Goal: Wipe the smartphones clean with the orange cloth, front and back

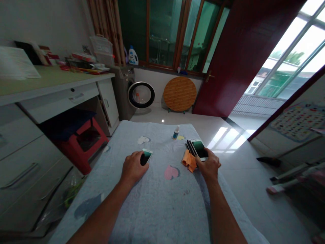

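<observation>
On the left side of the cloth-covered surface, my left hand (134,166) is closed around a white-edged smartphone (146,156), hiding its lower left part. My right hand (209,164) grips the near end of another white-framed smartphone (199,148), thumb and fingers at its two sides. That phone lies over one or more dark, flat phone-like items (189,146), whose number I cannot tell. Against their near left side is a crumpled orange cloth (189,161), close to my right thumb. A small spray bottle (176,132) with a blue label stands upright farther back.
A pale blue cloth (157,203) with heart and cloud shapes covers the surface. At left are a desk (76,86) and a red stool (87,142). Beyond stand a washing machine (123,89) with its door ajar and a round wooden tabletop (179,94).
</observation>
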{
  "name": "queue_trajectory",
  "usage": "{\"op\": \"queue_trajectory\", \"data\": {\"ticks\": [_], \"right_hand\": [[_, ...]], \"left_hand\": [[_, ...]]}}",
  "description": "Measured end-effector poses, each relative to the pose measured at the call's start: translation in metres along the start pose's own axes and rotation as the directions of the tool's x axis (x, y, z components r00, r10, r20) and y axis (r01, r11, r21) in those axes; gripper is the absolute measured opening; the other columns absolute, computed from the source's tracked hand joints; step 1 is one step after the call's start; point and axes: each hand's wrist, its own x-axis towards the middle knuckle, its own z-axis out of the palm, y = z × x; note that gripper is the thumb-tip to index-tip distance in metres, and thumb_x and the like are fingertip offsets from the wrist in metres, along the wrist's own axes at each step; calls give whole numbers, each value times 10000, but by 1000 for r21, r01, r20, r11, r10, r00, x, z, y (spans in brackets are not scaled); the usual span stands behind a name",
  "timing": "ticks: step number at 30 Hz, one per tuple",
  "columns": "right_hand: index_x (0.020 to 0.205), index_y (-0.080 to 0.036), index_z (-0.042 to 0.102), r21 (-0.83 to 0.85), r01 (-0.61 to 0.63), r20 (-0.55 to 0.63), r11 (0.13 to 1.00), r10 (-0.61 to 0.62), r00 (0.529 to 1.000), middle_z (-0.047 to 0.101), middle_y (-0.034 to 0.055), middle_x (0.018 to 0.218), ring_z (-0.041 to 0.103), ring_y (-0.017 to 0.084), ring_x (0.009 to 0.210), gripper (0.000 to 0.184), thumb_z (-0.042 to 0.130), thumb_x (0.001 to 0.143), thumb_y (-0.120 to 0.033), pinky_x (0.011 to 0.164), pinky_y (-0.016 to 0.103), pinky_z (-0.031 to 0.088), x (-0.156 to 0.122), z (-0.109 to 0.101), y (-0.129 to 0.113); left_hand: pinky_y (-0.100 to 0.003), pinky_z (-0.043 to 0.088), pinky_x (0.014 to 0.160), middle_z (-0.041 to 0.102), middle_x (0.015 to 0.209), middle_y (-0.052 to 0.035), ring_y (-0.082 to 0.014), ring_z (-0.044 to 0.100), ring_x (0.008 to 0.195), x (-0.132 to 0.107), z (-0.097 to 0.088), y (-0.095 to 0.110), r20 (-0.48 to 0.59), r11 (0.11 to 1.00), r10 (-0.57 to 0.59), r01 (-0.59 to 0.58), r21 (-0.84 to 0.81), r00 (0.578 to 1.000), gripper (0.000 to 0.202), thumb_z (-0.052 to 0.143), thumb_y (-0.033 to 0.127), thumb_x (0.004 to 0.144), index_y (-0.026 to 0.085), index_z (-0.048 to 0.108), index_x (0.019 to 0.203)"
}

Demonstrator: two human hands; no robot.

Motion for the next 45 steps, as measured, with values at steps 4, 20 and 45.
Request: {"op": "queue_trajectory", "data": {"ticks": [4,20,45], "right_hand": [[1132,-179,622,-31,-13,35,999,14,999,655,121,1081,513,327,1022,529,583,668,-431,869,456,350,0,0,0],[1133,-184,612,-3,99,3,995,-99,995,568,127,1276,402,346,1161,438,554,768,-418,944,564,297,-1,1,2],[890,-193,589,554,63,457,830,-366,811,597,9,791,552,143,688,112,555,785,-212,655,252,432,-55,-7,-71]], "left_hand": [[-342,393,962,614,1210,-88,-269,577,1059,-2,2,2,19,1000,24,-24,6,1000,478,591,296,708,186,587,1173],[-367,362,955,579,1235,-137,-301,517,1109,-4,6,0,97,999,41,-43,28,994,588,611,520,763,144,547,1211],[-369,400,924,590,1210,-126,-290,520,1089,-7,4,1,71,999,38,-40,27,997,525,602,464,796,145,556,1210]]}}
